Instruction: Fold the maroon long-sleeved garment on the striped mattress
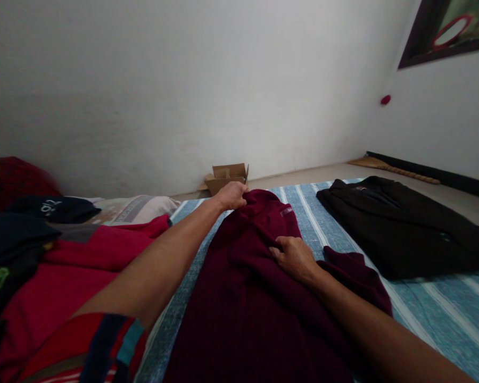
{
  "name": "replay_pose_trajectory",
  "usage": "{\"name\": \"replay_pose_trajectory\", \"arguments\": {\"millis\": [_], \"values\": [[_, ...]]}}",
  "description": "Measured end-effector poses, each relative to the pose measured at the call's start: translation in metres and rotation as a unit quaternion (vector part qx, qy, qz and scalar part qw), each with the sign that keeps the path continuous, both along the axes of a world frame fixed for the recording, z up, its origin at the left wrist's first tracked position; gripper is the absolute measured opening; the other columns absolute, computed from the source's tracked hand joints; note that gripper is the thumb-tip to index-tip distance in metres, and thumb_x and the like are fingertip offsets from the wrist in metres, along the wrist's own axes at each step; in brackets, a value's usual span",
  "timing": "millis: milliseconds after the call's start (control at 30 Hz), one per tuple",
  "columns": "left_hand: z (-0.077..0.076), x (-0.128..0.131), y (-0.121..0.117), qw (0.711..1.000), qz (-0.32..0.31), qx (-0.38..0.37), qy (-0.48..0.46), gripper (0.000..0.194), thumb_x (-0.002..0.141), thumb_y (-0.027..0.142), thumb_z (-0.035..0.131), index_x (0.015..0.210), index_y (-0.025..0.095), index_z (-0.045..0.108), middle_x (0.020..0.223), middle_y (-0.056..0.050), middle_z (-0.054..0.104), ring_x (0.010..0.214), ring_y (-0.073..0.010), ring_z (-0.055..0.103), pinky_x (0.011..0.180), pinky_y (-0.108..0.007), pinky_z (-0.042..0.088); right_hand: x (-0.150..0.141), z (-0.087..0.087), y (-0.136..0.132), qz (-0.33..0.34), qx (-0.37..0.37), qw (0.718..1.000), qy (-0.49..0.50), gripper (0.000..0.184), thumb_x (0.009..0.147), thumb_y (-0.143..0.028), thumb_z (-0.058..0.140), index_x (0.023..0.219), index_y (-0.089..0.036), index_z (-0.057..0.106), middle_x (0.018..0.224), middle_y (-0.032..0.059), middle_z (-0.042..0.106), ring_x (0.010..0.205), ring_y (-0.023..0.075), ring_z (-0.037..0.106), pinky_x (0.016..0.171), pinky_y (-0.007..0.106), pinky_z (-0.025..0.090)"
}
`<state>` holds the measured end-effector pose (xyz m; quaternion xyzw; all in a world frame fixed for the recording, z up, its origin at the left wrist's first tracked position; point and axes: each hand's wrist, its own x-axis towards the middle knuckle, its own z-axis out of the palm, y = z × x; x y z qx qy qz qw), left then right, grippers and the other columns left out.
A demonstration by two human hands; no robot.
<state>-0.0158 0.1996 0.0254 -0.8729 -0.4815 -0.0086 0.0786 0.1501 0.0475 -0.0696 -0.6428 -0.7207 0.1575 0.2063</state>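
A dark maroon garment (247, 298) lies spread on a blue striped sheet (443, 308) in front of me. My left hand (232, 194) reaches to its far end and is closed on the fabric near the collar. My right hand (293, 257) rests on the middle of the same garment, fingers curled and pinching a fold of the cloth. Both forearms stretch across the garment.
A folded black garment (399, 229) lies on the sheet to the right. A heap of red, dark blue and striped clothes (56, 266) sits at the left, beside a pillow (131, 208). A small open cardboard box (226, 177) stands against the white wall.
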Motion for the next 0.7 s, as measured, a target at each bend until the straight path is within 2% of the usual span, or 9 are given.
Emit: {"name": "replay_pose_trajectory", "arguments": {"millis": [100, 233, 367, 467, 600, 700], "values": [[-0.004, 0.0, -0.007, 0.996, 0.021, 0.074, 0.034, 0.021, 0.07, 0.021, 0.055, 0.087, 0.016, 0.067, 0.085, -0.009, 0.069, 0.084, -0.0235, 0.063, 0.071, -0.027, 0.044, 0.001, 0.001, 0.0, 0.005, -0.007, 1.0, -0.001, 0.022, 0.084, -0.034, 0.046, 0.082, -0.022, 0.064, 0.082, 0.005, 0.07, 0.078, 0.0195, 0.063, 0.059, 0.026, 0.032], [-0.01, 0.001, -0.013, 0.991, 0.074, 0.105, 0.037, 0.025, 0.078, 0.027, 0.051, 0.094, 0.015, 0.066, 0.09, -0.016, 0.068, 0.09, -0.03, 0.064, 0.074, -0.034, 0.045, 0.001, 0.001, 0.001, 0.008, -0.015, 1.0, 0.004, 0.022, 0.084, -0.035, 0.046, 0.079, -0.022, 0.064, 0.08, 0.0046, 0.069, 0.077, 0.0193, 0.063, 0.059, 0.026, 0.032], [-0.013, 0.003, -0.014, 0.986, 0.113, 0.12, 0.026, 0.024, 0.08, 0.031, 0.052, 0.096, 0.017, 0.065, 0.092, -0.017, 0.068, 0.091, -0.0309, 0.063, 0.072, -0.034, 0.045, 0.001, 0.0, 0.002, 0.003, -0.023, 1.0, 0.008, 0.021, 0.084, -0.035, 0.048, 0.079, -0.022, 0.064, 0.078, 0.0035, 0.068, 0.076, 0.0186, 0.062, 0.058, 0.026, 0.031], [-0.015, 0.003, -0.015, 0.987, 0.094, 0.128, 0.028, 0.024, 0.083, 0.03, 0.05, 0.097, 0.016, 0.063, 0.094, -0.015, 0.068, 0.091, -0.0296, 0.063, 0.072, -0.033, 0.045, 0.005, 0.004, 0.001, 0.01, -0.039, 0.999, 0.019, 0.022, 0.084, -0.035, 0.049, 0.077, -0.021, 0.064, 0.077, 0.0035, 0.067, 0.073, 0.0171, 0.061, 0.057, 0.025, 0.031], [-0.019, -0.002, -0.021, 0.984, 0.071, 0.159, 0.022, 0.028, 0.087, 0.031, 0.043, 0.098, 0.013, 0.061, 0.094, -0.017, 0.066, 0.087, -0.0306, 0.064, 0.069, -0.035, 0.045, 0.015, 0.024, 0.01, -0.011, -0.002, 1.0, -0.002, 0.031, 0.084, -0.046, 0.047, 0.086, -0.02, 0.064, 0.082, 0.0057, 0.067, 0.078, 0.0196, 0.061, 0.061, 0.025, 0.035], [-0.022, -0.005, -0.028, 0.984, 0.064, 0.167, 0.019, 0.029, 0.088, 0.032, 0.041, 0.097, 0.012, 0.061, 0.092, -0.017, 0.065, 0.085, -0.0309, 0.063, 0.067, -0.035, 0.044, 0.018, 0.047, 0.039, -0.044, 0.059, 0.996, -0.058, 0.038, 0.085, -0.049, 0.046, 0.105, -0.021, 0.061, 0.094, 0.0088, 0.066, 0.087, 0.0233, 0.06, 0.067, 0.028, 0.039]]}}
